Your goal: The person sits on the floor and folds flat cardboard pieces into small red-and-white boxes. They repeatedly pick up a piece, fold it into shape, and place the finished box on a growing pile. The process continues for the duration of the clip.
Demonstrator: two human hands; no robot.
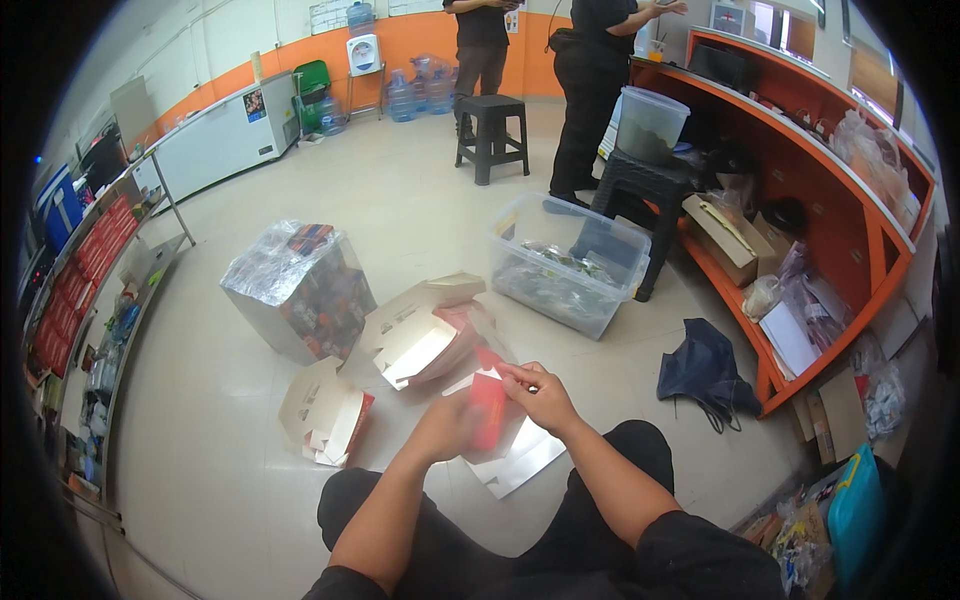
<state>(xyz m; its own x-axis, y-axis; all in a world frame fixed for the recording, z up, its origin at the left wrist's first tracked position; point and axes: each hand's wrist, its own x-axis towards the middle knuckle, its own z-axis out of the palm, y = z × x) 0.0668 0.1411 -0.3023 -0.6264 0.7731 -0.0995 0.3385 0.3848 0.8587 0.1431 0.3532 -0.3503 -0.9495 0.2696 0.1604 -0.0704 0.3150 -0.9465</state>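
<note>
In front of my knees, a partly folded red cardboard carton [487, 412] is between my two hands. My right hand [540, 395] pinches a red flap at its top. My left hand [450, 425], smeared by motion, grips the carton's left side; its fingertips are hidden. Below lies a flat white cardboard piece [515, 462], partly covered by the carton, so I cannot tell whether the two are joined. Beyond my hands stands an open box [420, 345] with a raised lid, white inside and red outside. A similar open box [330, 415] sits to the left.
A plastic-wrapped stack [300, 290] stands at the left beyond the boxes. A clear tub [570, 265] holds bagged items at the right. Past it are a black stool [645, 190] and an orange shelf [800, 260]. A dark bag [705, 375] lies right. Two people stand at the back.
</note>
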